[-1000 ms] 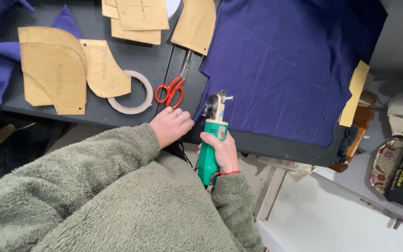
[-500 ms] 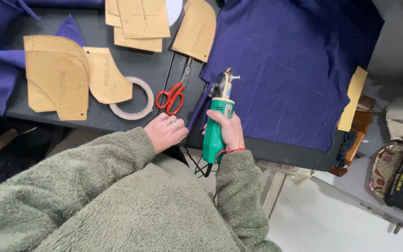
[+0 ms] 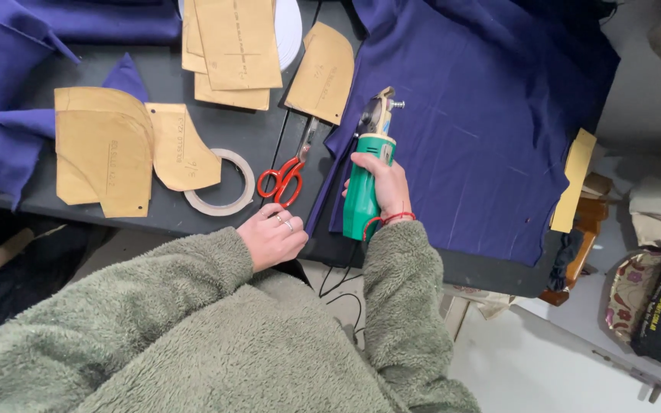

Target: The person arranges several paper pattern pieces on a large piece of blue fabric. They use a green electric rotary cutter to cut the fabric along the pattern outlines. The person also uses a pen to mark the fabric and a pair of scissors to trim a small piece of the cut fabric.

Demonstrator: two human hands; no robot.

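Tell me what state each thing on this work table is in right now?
Green cutter: gripped by right hand, blade at fabric edge.
Navy fabric: spread flat.
Red scissors: closed, lying untouched.
Tape roll: lying flat.
Left hand: curled at table edge, holding nothing.

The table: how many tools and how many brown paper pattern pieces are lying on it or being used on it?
Green electric cutter, held in the right hand: 1
Red-handled scissors: 1
Tape roll: 1
Brown paper pattern pieces, some overlapping, so roughly: 7
Total: about 10
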